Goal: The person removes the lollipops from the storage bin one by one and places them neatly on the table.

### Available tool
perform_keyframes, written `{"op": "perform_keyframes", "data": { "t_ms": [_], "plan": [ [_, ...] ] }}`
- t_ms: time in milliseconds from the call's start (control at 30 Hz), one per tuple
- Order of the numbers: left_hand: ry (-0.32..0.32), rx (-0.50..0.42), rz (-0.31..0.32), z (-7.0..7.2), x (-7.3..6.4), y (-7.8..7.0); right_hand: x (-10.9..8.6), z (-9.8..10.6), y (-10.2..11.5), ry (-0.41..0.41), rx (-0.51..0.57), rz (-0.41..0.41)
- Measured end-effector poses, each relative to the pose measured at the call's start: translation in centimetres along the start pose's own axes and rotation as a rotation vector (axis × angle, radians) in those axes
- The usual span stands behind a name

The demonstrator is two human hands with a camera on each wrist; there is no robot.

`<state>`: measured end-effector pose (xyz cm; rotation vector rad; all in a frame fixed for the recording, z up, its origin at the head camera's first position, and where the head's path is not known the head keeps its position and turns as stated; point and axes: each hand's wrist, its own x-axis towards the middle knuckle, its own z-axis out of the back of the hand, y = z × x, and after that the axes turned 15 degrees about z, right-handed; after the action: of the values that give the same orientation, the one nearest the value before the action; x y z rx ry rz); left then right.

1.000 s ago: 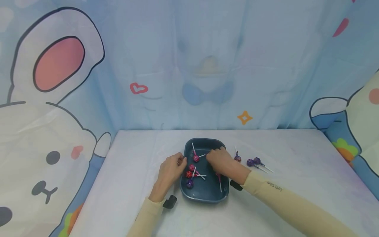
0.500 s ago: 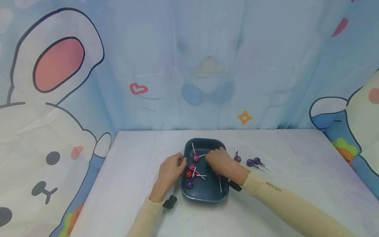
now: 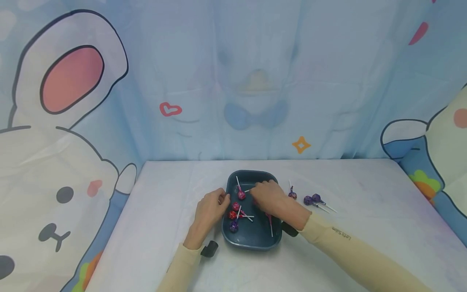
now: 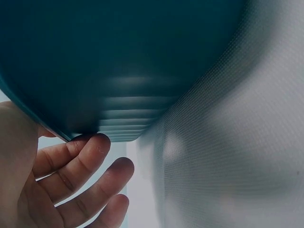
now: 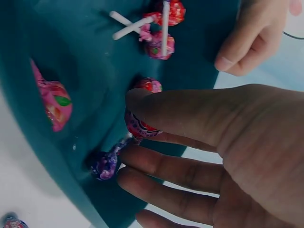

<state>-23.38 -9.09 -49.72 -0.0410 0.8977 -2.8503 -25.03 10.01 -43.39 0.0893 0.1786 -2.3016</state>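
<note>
A dark teal plastic tray (image 3: 251, 238) stands on the white table with several wrapped lollipops in it. My left hand (image 3: 211, 211) pinches its left rim, fingers (image 4: 97, 147) against the outer wall and the thumb mostly hidden. Inside the tray's right part, my right hand (image 3: 275, 202) pinches a red-and-purple lollipop (image 5: 140, 129) between thumb and fingers. Just below that, a dark purple lollipop (image 5: 103, 165) lies near the fingertips. A pink lollipop (image 5: 56, 102) lies by the tray wall. At the left are a pink lollipop (image 3: 241, 195), a red one (image 3: 232, 215) and a purple one (image 3: 234, 226).
On the table right of the tray lie a lollipop (image 3: 292, 195) with its stick pointing away and two purple lollipops (image 3: 308, 200) side by side. A blue printed curtain (image 3: 255, 134) hangs behind the table's far edge.
My right hand has shifted slightly left within the tray, now covering part of the upper pink lollipop's surroundings. My left hand stays at the rim.
</note>
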Motion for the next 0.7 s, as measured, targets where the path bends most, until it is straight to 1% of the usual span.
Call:
{"op": "perform_keyframes", "data": {
  "t_ms": [133,200,533,700],
  "plan": [
    [0.006,-0.005,0.005,-0.01,-0.03,0.09,-0.10,0.42,0.08,0.014,0.026,-0.016],
    [0.009,-0.009,0.007,-0.04,-0.06,0.12,-0.10,0.39,0.02,0.031,0.030,-0.023],
    [0.005,-0.014,-0.001,-0.14,-0.02,0.07,-0.61,0.34,-0.30,0.048,0.056,-0.045],
    [0.003,-0.012,-0.002,-0.08,0.02,0.07,-0.95,0.30,-0.45,0.034,0.076,-0.041]
  ]
}}
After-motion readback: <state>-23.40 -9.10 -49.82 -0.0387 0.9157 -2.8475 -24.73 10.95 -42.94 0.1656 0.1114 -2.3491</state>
